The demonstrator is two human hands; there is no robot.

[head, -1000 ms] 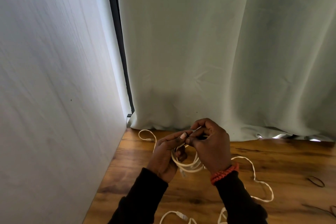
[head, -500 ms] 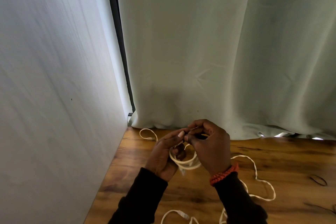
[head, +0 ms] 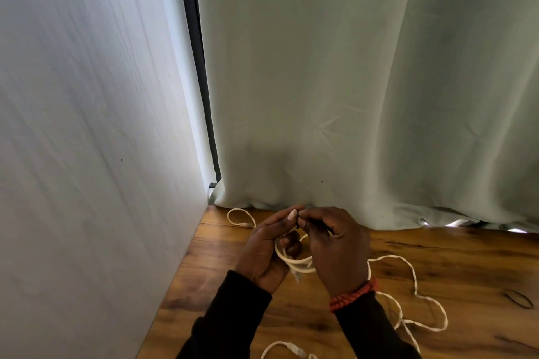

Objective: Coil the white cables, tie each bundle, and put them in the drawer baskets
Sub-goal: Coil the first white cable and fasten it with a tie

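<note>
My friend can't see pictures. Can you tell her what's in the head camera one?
Two hands, the left hand and the right hand, hold a small coil of white cable above a wooden table. More loose white cable trails on the table to the right. A pale curtain hangs behind.

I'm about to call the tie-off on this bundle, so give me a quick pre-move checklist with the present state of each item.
1. Coil gathered in the left hand: ok.
2. Right hand meets the left at the top of the coil, fingertips pinching together: ok.
3. Tie wrapped around the bundle: cannot tell, hidden by the fingers.
4. All cable coiled: not ok, loose cable trails across the wooden table.
5. Spare tie within reach: cannot tell; a dark loop lies at right.
6. Drawer baskets ready: cannot tell, none in view.
</note>
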